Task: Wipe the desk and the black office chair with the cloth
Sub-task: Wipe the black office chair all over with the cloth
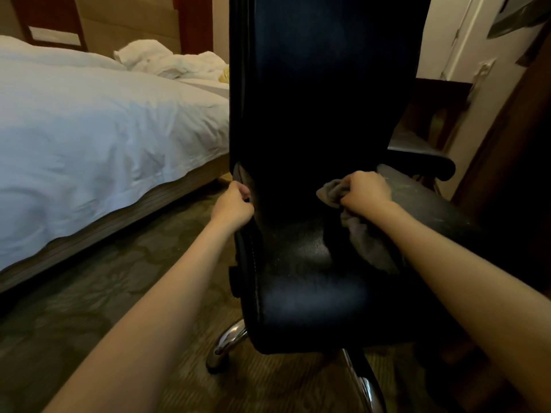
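Note:
The black office chair (322,99) fills the middle of the view, its tall backrest upright and its seat (310,299) toward me. My left hand (234,205) grips the left edge of the chair where the backrest meets the seat. My right hand (365,190) holds a bunched grey cloth (362,234) against the base of the backrest; the rest of the cloth hangs down onto the seat beside my forearm. The chair's right armrest (423,162) sticks out behind my right hand. The desk is dark at the right edge (512,150), mostly hidden.
A bed with white sheets (98,135) and crumpled pillows (167,59) stands to the left. Patterned carpet (98,293) lies between bed and chair. The chair's chrome legs (228,344) spread out below the seat. A pale wall and door frame (465,40) are behind on the right.

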Tool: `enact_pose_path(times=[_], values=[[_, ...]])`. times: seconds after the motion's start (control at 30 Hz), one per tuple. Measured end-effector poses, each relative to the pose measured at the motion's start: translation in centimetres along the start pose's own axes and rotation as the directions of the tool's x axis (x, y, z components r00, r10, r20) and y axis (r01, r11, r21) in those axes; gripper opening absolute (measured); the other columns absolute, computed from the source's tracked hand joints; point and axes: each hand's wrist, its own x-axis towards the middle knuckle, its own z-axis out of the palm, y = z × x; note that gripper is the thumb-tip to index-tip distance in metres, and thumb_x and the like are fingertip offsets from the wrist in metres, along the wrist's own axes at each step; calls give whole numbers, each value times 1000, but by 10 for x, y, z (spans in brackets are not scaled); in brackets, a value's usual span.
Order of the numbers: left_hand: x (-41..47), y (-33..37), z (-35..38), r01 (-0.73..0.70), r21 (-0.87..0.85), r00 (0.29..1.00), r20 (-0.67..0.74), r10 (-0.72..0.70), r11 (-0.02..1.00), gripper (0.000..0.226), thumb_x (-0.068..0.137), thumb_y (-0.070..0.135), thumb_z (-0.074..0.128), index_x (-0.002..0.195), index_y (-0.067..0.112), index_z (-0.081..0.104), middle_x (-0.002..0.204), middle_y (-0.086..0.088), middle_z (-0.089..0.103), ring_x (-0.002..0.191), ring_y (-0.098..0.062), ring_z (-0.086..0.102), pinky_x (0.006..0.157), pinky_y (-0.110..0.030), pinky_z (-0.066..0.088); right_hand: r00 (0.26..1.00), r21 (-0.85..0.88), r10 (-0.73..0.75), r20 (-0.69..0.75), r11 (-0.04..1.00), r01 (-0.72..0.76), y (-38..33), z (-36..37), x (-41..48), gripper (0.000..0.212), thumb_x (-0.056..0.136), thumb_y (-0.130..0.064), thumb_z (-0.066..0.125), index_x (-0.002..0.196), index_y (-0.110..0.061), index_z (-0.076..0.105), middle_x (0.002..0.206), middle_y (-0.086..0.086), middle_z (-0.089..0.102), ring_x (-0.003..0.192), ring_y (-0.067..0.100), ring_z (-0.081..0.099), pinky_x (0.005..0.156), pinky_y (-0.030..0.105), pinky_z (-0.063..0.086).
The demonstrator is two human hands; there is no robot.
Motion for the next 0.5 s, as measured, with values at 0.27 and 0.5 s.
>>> enact_pose_path(times=[0.27, 0.5], values=[[0, -9, -21, 237, -390, 948, -105, -299, 890, 25, 93, 6, 45, 116, 17, 47, 116, -9, 53, 106, -28, 56, 81, -38, 49, 936, 89, -347, -59, 932, 351, -137, 18, -28, 27, 86, -31, 58, 112, -31, 64, 115, 3, 62, 111, 26, 55, 84, 37, 47], [-14, -9, -35, 202, -232, 968, -98, -229, 952, 22, 95, 5, 40, 112, 19, 40, 91, -4, 48, 68, -13, 45, 52, -24, 35, 991, -19, -115, -65, 993, 114, -80, 38, 26, 33, 93, -25, 51, 126, -19, 55, 122, 14, 55, 114, 34, 49, 88, 43, 44]])
